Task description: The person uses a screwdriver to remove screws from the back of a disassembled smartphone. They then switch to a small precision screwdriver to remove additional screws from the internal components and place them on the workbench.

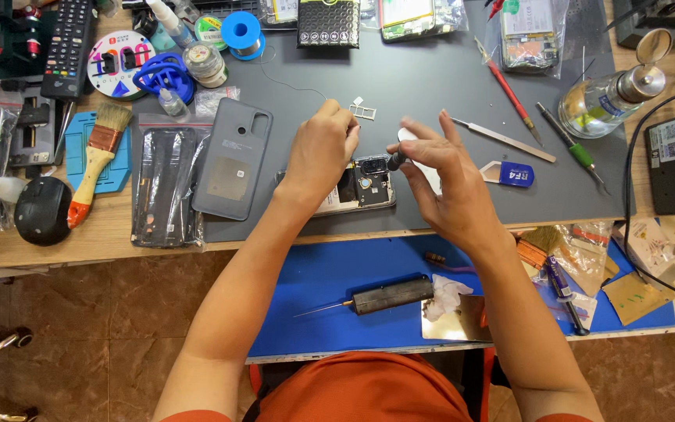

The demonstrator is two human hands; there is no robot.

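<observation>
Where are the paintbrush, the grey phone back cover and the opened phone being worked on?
paintbrush point(97, 160): head view, on its metal band.
grey back cover point(232, 160): head view, on its middle.
opened phone point(367, 186): head view, on its exposed camera area.

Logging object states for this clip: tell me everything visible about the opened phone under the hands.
The opened phone lies flat on the grey mat near the bench's front edge, back cover off. Its exposed inside shows dark parts, a round camera ring and a pale lower section. The left hand rests on its left part, hiding much of it. The right hand holds a dark-handled tool whose tip meets the phone's upper right corner. A grey back cover lies apart, to its left.
</observation>
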